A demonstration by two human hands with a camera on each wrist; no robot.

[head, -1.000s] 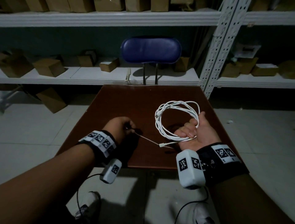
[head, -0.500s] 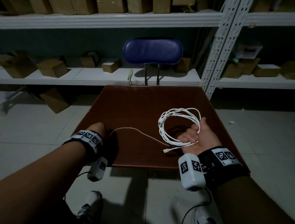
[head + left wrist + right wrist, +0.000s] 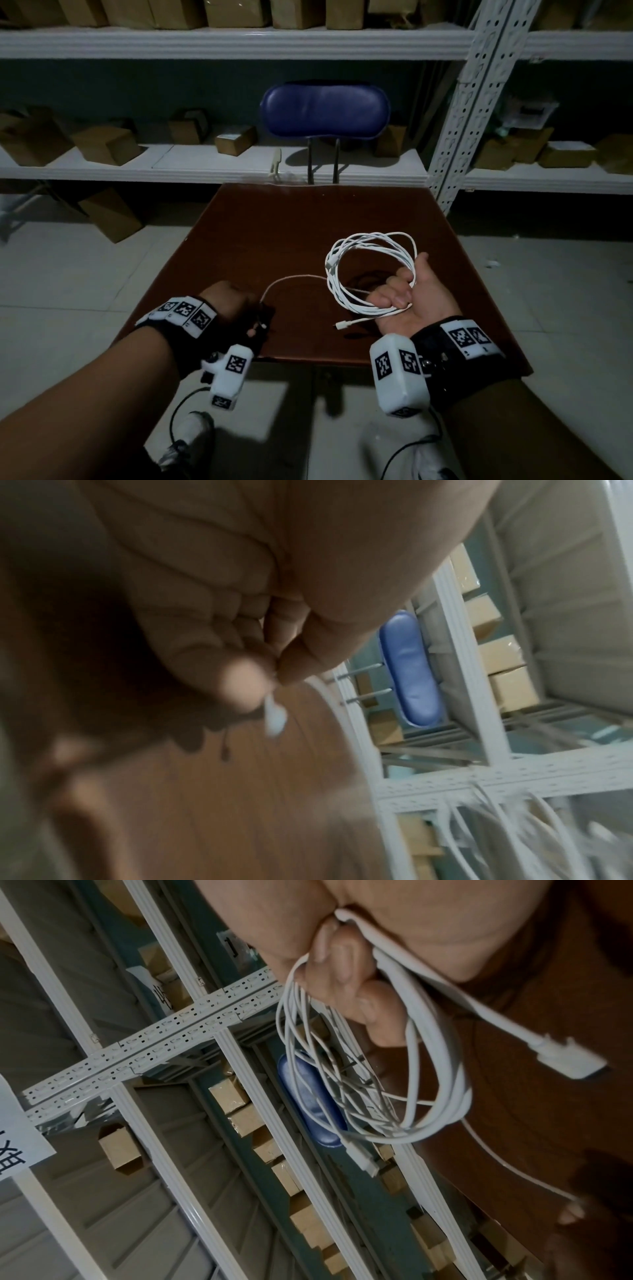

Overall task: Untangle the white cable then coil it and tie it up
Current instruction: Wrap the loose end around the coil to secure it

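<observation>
The white cable (image 3: 370,270) is wound into a loose coil of several loops above the brown table (image 3: 274,233). My right hand (image 3: 407,301), palm up, grips the coil's near side with curled fingers (image 3: 346,969). One plug (image 3: 342,324) sticks out left of that palm; in the right wrist view this plug (image 3: 568,1061) hangs beside the coil (image 3: 428,1096). A single strand (image 3: 291,279) arcs left to my left hand (image 3: 233,305), which pinches the cable's other end (image 3: 276,718) between thumb and fingers (image 3: 240,680).
A blue chair back (image 3: 325,111) stands behind the table's far edge. White metal shelving (image 3: 239,164) with cardboard boxes (image 3: 106,144) fills the wall behind. A perforated white upright (image 3: 479,102) rises at the table's far right corner. Tiled floor (image 3: 68,274) surrounds the table.
My left hand pulled the free end out to the left, then came back toward the middle. The strand went from taut to a slack arc. The coil stayed in my right hand.
</observation>
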